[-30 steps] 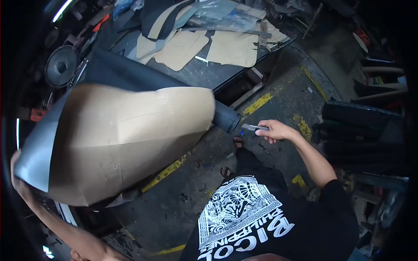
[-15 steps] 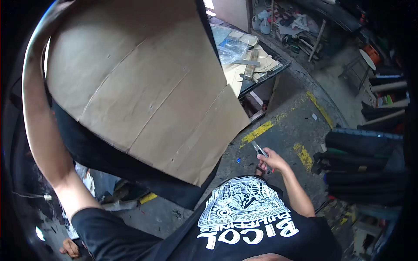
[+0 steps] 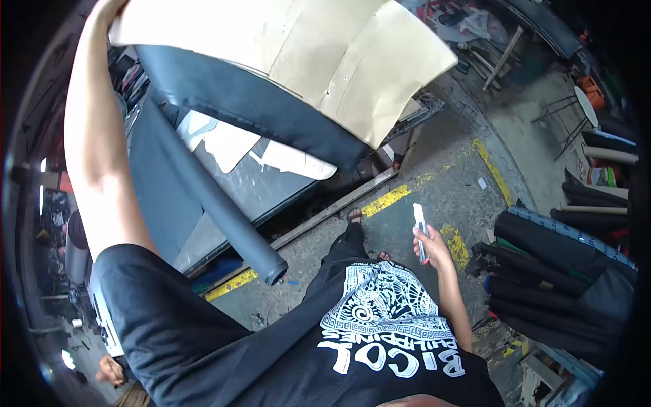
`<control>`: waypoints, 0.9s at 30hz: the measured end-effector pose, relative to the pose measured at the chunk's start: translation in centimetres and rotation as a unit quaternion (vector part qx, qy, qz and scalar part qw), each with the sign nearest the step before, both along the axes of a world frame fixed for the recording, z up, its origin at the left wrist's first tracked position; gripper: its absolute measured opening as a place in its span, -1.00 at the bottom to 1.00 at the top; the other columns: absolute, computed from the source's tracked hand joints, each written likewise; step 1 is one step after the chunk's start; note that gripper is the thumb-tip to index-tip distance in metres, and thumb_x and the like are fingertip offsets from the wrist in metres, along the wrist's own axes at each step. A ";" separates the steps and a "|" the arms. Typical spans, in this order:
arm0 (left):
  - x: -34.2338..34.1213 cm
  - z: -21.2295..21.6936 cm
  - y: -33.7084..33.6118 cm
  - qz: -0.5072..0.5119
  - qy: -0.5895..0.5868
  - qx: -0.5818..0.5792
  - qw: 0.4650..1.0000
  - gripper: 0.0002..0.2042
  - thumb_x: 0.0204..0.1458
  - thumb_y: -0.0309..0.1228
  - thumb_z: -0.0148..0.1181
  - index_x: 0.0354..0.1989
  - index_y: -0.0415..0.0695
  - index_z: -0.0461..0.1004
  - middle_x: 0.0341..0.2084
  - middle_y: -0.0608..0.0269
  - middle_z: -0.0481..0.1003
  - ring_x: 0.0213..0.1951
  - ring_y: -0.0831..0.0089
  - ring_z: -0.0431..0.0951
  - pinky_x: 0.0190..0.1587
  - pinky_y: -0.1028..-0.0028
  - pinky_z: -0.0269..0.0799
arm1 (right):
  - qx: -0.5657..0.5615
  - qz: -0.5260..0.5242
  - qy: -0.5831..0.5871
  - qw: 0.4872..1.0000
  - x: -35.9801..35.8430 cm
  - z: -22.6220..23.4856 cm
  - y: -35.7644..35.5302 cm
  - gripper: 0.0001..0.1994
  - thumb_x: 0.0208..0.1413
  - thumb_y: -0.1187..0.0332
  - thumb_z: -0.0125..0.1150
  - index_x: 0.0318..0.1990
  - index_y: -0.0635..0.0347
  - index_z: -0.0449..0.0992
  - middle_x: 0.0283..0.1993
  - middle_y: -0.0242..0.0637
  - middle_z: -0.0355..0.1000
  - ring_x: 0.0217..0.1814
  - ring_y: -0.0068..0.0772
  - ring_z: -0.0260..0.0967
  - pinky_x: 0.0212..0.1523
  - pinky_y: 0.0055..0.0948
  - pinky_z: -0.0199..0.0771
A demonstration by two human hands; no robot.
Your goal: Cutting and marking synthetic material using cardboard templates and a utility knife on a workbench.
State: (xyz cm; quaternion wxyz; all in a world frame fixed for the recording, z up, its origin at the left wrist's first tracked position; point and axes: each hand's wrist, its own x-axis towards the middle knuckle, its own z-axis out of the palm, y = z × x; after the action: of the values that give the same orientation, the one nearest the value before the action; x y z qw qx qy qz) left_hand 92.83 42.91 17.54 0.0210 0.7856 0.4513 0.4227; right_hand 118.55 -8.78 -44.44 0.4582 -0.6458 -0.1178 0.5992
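My left hand (image 3: 110, 9), arm stretched far out, grips a large tan cardboard panel (image 3: 366, 64) at its left corner; its fingers are mostly hidden at the picture's upper edge. Black sheet material (image 3: 251, 98) lies along the panel's underside, its curved edge showing below the cardboard. The panel is raised and tilted over a dark work table (image 3: 288, 184). My right hand (image 3: 435, 247) is closed round a utility knife (image 3: 419, 216) beside my body, blade end pointing away from me, apart from the panel.
A roll of black sheeting (image 3: 227, 214) lies across the table, one end past the near edge. Pale cut pieces (image 3: 230, 146) lie on the table. Stacked dark rolls (image 3: 549, 292) stand at the right. A round-topped stool (image 3: 584, 107) is farther back. Yellow floor lines (image 3: 386, 201) run beside the table.
The cardboard panel and black sheet have moved up and away from me, uncovering the table, roll and pale pieces. My right hand still holds the knife, its blade end now pointing more straight ahead.
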 end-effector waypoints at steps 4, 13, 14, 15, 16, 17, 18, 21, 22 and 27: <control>-7.1 -10.1 15.2 0.081 0.097 -0.090 0.988 -0.15 0.02 0.17 0.40 0.30 -0.30 0.39 -0.07 0.02 0.63 -0.15 0.30 0.66 -0.06 0.38 0.56 | 0.015 -0.104 -0.015 0.994 2.1 1.1 3.2 -0.72 0.32 0.20 0.26 0.03 0.13 0.43 -0.41 -0.43 0.42 -0.53 -0.59 0.39 -0.56 -0.54 0.42; -13.5 -40.9 26.7 0.053 0.060 -0.301 0.950 -0.30 0.16 0.15 0.23 0.16 -0.33 0.53 -0.09 -0.15 0.63 -0.03 0.20 0.65 0.14 0.35 0.43 | 0.162 -0.045 0.090 0.982 -0.2 16.4 30.0 -0.63 0.39 0.18 0.14 0.21 0.19 0.38 0.03 -0.18 0.51 0.03 -0.23 0.58 -0.39 -0.50 0.48; -13.7 -41.3 26.8 0.053 0.057 -0.308 0.948 -0.30 0.16 0.15 0.23 0.16 -0.33 0.53 -0.09 -0.15 0.63 -0.03 0.20 0.65 0.14 0.35 0.43 | 0.207 0.005 0.107 0.973 -1.0 17.0 33.7 -0.61 0.41 0.15 0.12 0.22 0.20 0.37 0.16 -0.14 0.49 0.19 -0.16 0.53 -0.38 -0.48 0.48; -14.1 -41.2 27.0 0.029 0.075 -0.349 0.934 -0.34 0.20 0.12 0.20 0.14 -0.32 0.53 -0.10 -0.13 0.63 -0.06 0.22 0.65 0.12 0.36 0.44 | 0.221 0.025 0.120 0.968 -2.3 16.6 37.1 -0.59 0.41 0.12 0.10 0.23 0.20 0.36 0.23 -0.14 0.45 0.27 -0.15 0.47 -0.36 -0.47 0.49; -15.0 -40.4 26.9 0.011 0.091 -0.387 0.917 -0.37 0.23 0.09 0.16 0.13 -0.32 0.54 -0.11 -0.10 0.63 -0.08 0.25 0.65 0.10 0.36 0.45 | 0.236 0.052 0.138 0.960 -3.8 16.0 40.3 -0.58 0.42 0.10 0.08 0.24 0.20 0.35 0.29 -0.15 0.41 0.35 -0.14 0.41 -0.35 -0.46 0.50; -15.5 -39.7 26.7 -0.007 0.106 -0.426 0.899 -0.41 0.27 0.05 0.13 0.12 -0.31 0.55 -0.12 -0.07 0.63 -0.11 0.27 0.65 0.08 0.36 0.46 | 0.229 0.059 0.138 0.962 -5.2 15.4 42.9 -0.58 0.42 0.10 0.08 0.24 0.20 0.35 0.29 -0.15 0.41 0.35 -0.14 0.41 -0.35 -0.46 0.50; -13.9 -38.1 26.6 -0.038 0.135 -0.433 0.891 -0.44 0.29 0.03 0.11 0.12 -0.29 0.55 -0.16 0.00 0.63 -0.15 0.31 0.63 0.05 0.37 0.47 | 0.228 0.025 0.169 0.958 -6.0 14.9 45.0 -0.56 0.41 0.10 0.09 0.25 0.20 0.34 0.31 -0.15 0.39 0.37 -0.12 0.39 -0.33 -0.45 0.51; -4.5 -33.3 24.3 -0.276 0.177 -0.349 0.878 -0.46 0.30 0.01 0.11 0.15 -0.25 0.53 -0.22 0.15 0.61 -0.16 0.39 0.61 0.01 0.41 0.50 | 0.254 -0.019 0.272 0.928 -5.8 12.2 47.7 -0.54 0.40 0.10 0.10 0.29 0.20 0.32 0.34 -0.13 0.36 0.38 -0.09 0.36 -0.25 -0.41 0.53; 1.0 -31.1 20.3 -0.296 0.119 -0.412 0.854 -0.42 0.28 0.06 0.11 0.18 -0.25 0.51 -0.17 0.09 0.61 -0.11 0.35 0.62 0.04 0.38 0.50 | 0.288 -0.037 0.342 0.894 -4.4 11.2 47.8 -0.52 0.40 0.10 0.11 0.30 0.19 0.31 0.35 -0.13 0.35 0.38 -0.08 0.35 -0.18 -0.38 0.55; 2.6 -39.3 22.5 -0.294 0.052 -0.395 0.869 -0.20 0.15 0.32 0.10 0.21 -0.26 0.48 -0.06 -0.07 0.60 0.02 0.30 0.63 0.08 0.33 0.50 | 0.348 -0.100 0.385 0.849 -3.2 11.4 44.4 -0.37 0.39 -0.09 -0.02 0.38 0.22 0.24 0.37 -0.11 0.31 0.38 -0.12 0.31 0.16 -0.26 0.41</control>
State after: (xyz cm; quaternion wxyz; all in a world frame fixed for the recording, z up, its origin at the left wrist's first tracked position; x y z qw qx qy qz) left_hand 95.44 65.41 -21.72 0.4299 0.8287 0.3291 0.1419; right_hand 115.32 35.60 -33.02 0.7190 -0.1696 -0.0679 0.6705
